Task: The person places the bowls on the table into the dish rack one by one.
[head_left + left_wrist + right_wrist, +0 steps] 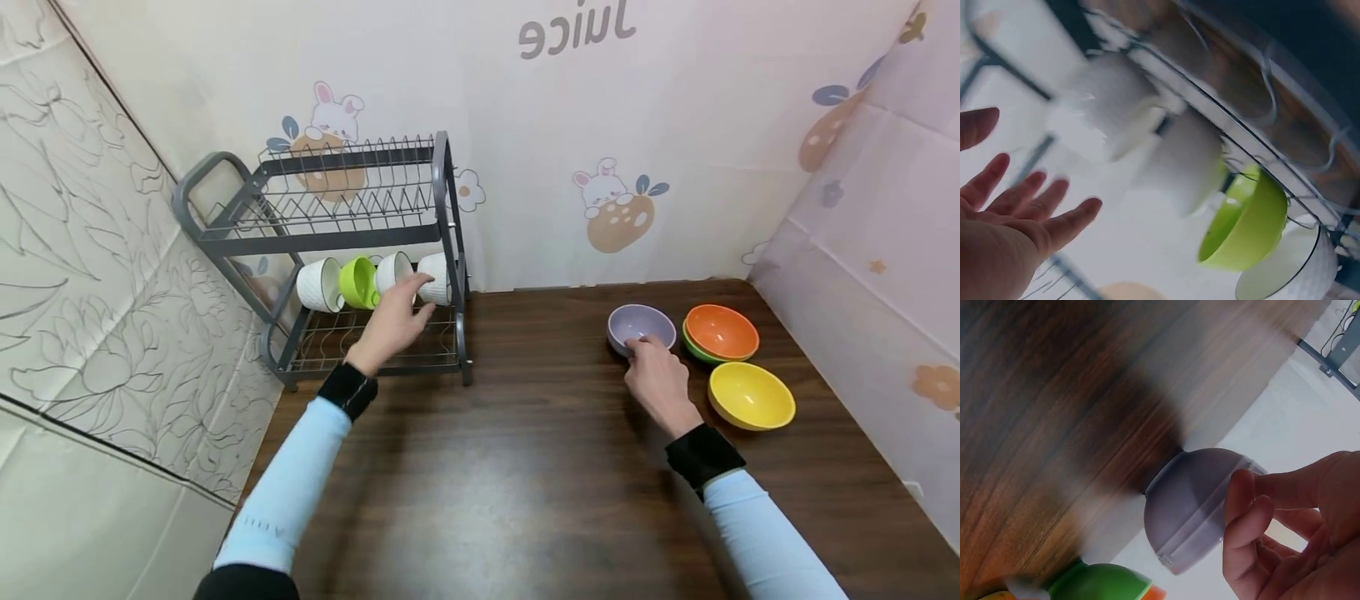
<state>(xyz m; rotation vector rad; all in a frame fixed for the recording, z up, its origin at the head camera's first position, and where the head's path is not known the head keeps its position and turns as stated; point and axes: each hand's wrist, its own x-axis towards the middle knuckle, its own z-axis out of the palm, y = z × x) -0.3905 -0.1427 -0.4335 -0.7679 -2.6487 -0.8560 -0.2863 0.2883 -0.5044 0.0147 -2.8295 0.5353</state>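
My right hand [660, 382] pinches the near rim of a purple bowl [640, 323] at the right of the table. In the right wrist view, thumb and fingertips meet at the rim of this bowl [1194, 503]. My left hand [392, 323] is in front of the rack's lower shelf, its fingers spread and holding nothing. Beyond it a row of cups lies on that shelf: a white cup [320, 286], a green cup [358, 283] and two more white ones. The left wrist view shows a gap between the fingers and the blurred white cup [1104, 106] nearest them.
A grey two-tier dish rack [322, 243] stands at the back left, its upper wire tier above the cups. Beside the purple bowl, an orange bowl [722, 331] sits inside a green bowl [693, 348]. A yellow bowl [752, 396] stands nearer. Printed cloth hangs behind the wooden table [480, 492].
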